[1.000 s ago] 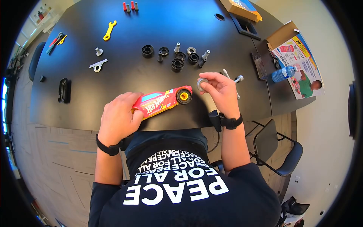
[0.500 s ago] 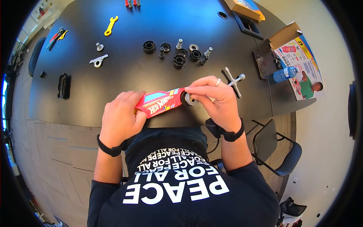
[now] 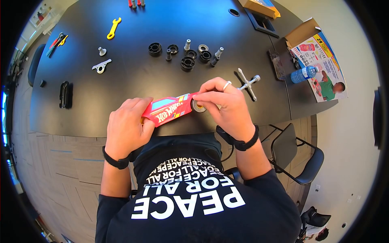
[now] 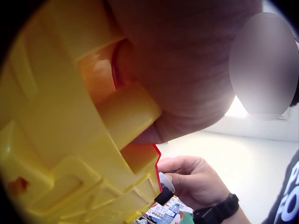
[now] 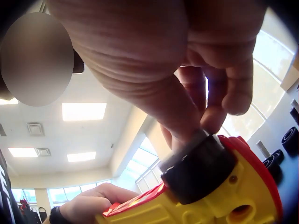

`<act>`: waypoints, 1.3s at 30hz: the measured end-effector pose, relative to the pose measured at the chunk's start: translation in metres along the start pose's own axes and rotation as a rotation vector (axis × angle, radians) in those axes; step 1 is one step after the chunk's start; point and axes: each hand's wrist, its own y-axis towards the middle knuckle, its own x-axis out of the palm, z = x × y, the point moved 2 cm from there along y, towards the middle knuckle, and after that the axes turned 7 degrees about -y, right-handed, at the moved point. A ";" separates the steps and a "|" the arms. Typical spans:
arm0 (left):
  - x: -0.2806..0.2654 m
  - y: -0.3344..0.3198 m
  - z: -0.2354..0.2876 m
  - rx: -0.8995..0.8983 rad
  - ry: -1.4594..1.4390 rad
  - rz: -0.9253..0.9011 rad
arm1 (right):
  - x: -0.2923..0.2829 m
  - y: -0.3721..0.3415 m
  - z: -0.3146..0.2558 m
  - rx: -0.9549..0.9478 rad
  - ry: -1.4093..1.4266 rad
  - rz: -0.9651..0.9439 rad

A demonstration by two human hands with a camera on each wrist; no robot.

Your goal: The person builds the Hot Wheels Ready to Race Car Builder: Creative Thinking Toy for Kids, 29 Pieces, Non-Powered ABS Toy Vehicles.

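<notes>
A red toy car (image 3: 172, 110) with "Hot Wheels" lettering is held over the table's near edge. My left hand (image 3: 129, 121) grips its left end, and the left wrist view shows the car's yellow underside (image 4: 42, 112) from below. On the car's right end sits a black wheel (image 5: 201, 172). My right hand (image 3: 227, 107) pinches a grey wheel rim (image 4: 166, 183) between thumb and fingers, right at the outer face of that wheel. The fingers partly cover the rim in the head view.
Several black wheels (image 3: 187, 62) and grey pegs (image 3: 219, 52) stand mid-table. A grey cross wrench (image 3: 248, 84) lies right of my right hand. Yellow wrench (image 3: 114, 28) and grey bracket (image 3: 101, 66) lie left. At right are a water bottle (image 3: 304, 75) and a toy box (image 3: 324, 65).
My right hand has brought the grey rim leftward and down from above the table to the car's black wheel. The left hand keeps its grip on the car.
</notes>
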 end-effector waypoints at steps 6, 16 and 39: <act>-0.001 0.000 0.002 -0.005 0.008 -0.003 | -0.005 -0.003 -0.002 0.020 0.023 -0.008; -0.005 0.004 0.002 -0.049 -0.013 -0.066 | -0.017 -0.011 0.020 0.120 0.076 0.097; -0.009 0.007 -0.012 0.044 0.079 0.060 | -0.042 0.024 0.085 0.332 0.490 0.203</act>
